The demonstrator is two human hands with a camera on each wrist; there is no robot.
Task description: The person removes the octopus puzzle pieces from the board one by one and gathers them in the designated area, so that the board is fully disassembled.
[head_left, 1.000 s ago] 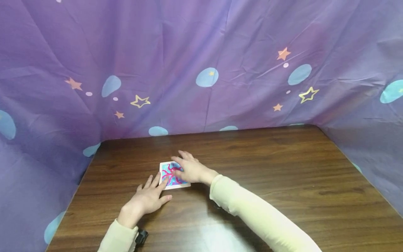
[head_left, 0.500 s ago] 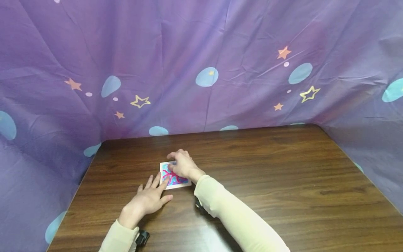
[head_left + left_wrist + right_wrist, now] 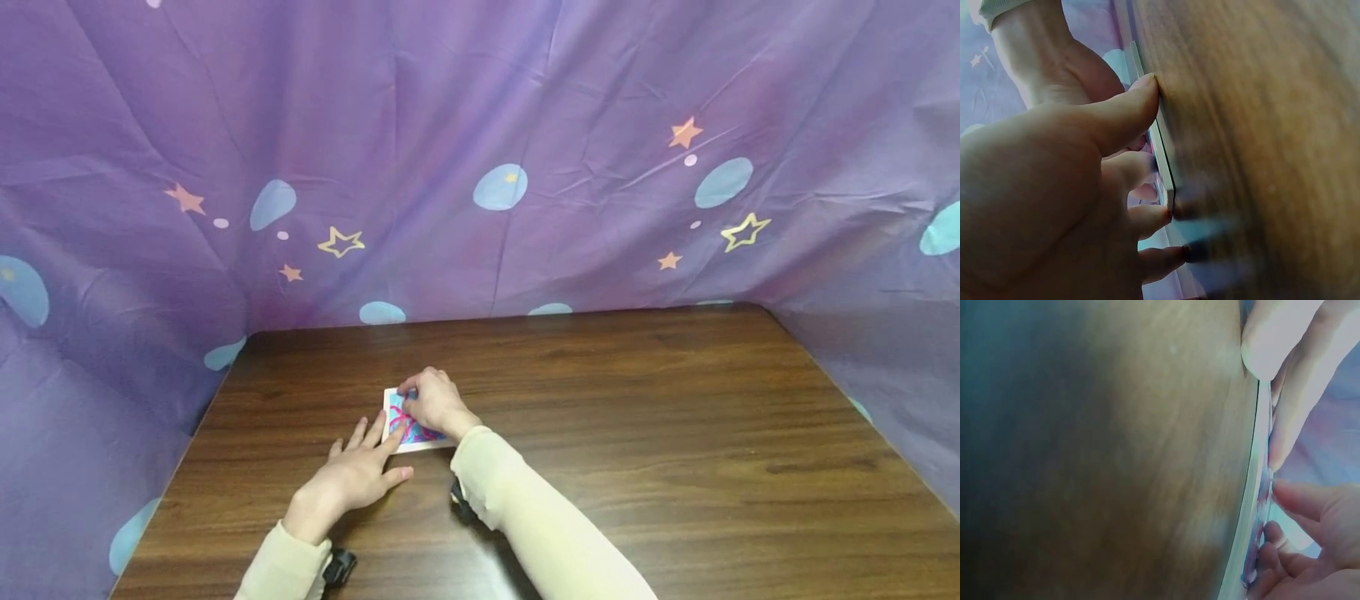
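A small square picture board [image 3: 424,446] lies flat on the wooden table, with a white border and pink branching lines on blue. Fingers spread, my left hand [image 3: 348,477] rests at its left edge; one fingertip is on the picture and the thumb is on the table in front. My right hand [image 3: 437,404] covers the upper right of the board, its thumb and bent fingers gathered at the surface. In the right wrist view, the right thumb and fingertips [image 3: 1272,533] meet the picture side with a gap between them. I cannot tell whether they pinch anything.
The brown wooden table [image 3: 637,417] extends widely to the right. A purple cloth [image 3: 480,108] printed with stars and blue ovals hangs behind it and along both sides. A small black device [image 3: 340,567] is at the left wrist, another [image 3: 461,502] below the right sleeve.
My right hand has shifted left over the board, and its spread fingers have drawn together toward the thumb. My left hand and the board have stayed in place.
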